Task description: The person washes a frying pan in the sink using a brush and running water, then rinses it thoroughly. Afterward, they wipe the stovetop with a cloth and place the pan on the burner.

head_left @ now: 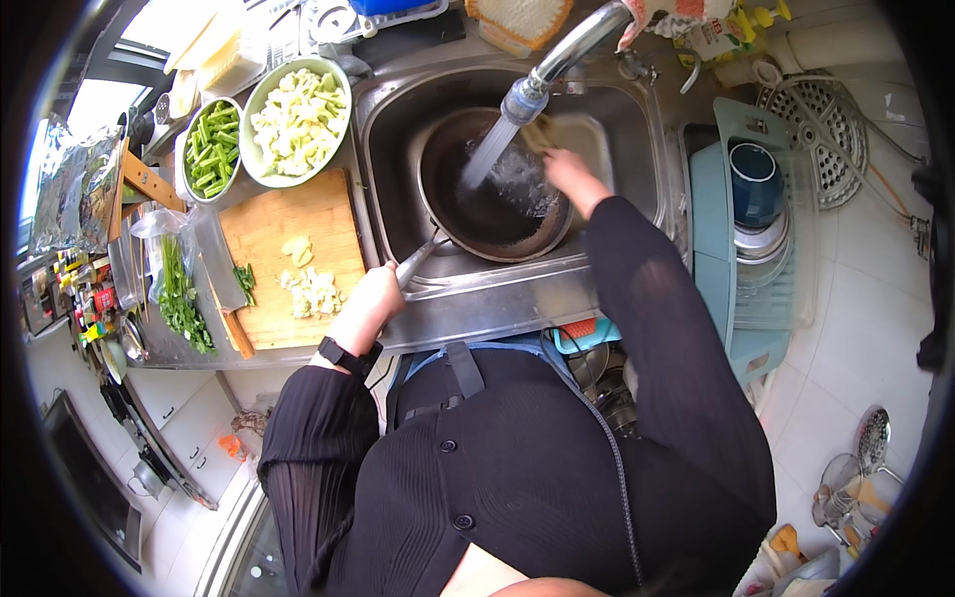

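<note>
A dark wok (462, 216) sits tilted in the stainless steel sink (395, 157). My left hand (369, 302) grips its handle (419, 257) at the sink's front edge. Water (489, 153) streams from the faucet (524, 101) into the wok and churns over its bottom. At the wok's right rim, my right hand (571, 175) holds a tan scrubber (539, 134); blur hides its exact kind.
Left of the sink lies a wooden cutting board (336, 209) with chopped garlic (313, 292) and a knife (233, 328). Bowls of cauliflower (298, 127) and cut green beans (212, 149) stand behind it. A dish rack (709, 224) with a blue bowl (756, 186) flanks the sink's right.
</note>
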Motion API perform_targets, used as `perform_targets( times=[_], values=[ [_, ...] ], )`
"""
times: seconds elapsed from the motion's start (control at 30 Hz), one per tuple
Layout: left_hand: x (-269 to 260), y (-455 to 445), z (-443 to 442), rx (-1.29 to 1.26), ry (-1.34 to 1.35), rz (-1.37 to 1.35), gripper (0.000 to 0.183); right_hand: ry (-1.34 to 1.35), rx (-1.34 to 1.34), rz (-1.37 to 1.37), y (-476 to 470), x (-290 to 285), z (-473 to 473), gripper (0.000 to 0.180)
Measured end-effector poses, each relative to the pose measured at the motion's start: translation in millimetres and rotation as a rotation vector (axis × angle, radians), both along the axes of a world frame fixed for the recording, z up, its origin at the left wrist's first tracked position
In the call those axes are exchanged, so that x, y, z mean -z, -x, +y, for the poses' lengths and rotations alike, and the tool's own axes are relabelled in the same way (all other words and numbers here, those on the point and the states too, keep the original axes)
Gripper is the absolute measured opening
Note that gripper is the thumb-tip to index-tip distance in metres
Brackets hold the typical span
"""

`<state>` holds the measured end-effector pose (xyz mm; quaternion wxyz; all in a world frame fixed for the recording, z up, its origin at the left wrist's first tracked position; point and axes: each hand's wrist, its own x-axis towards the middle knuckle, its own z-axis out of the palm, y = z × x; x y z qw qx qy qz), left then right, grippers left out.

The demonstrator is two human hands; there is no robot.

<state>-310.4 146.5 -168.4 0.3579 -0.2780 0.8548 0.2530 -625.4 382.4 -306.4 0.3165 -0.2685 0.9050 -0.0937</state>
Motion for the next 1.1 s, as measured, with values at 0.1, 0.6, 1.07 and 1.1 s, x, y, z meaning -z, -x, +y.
perform_targets(
  times=[0.1, 0.6, 1.07, 1.1],
  values=[
    [0.5, 1.9, -0.6, 0.012, 0.037, -0.032, 0.038, 0.156, 0.088, -0.072, -33.1, 0.4, -67.1, 0.035],
    [-4.7, -1.3, 8.8, -0.088, -0.003, -0.076, 0.041, -0.243, -0.541, 0.310, 47.8, -22.2, 35.9, 0.062],
    [-4.6, 1.8, 6.2, 0.064, 0.077, 0.021, 0.029, 0.117, -0.713, 0.656, 45.9, -18.3, 6.5, 0.059],
    [-5.0, 1.8, 5.8, 0.074, 0.097, 0.025, 0.028, 0.055, -0.704, 0.651, 53.5, -24.4, 20.9, 0.059]
  ],
)
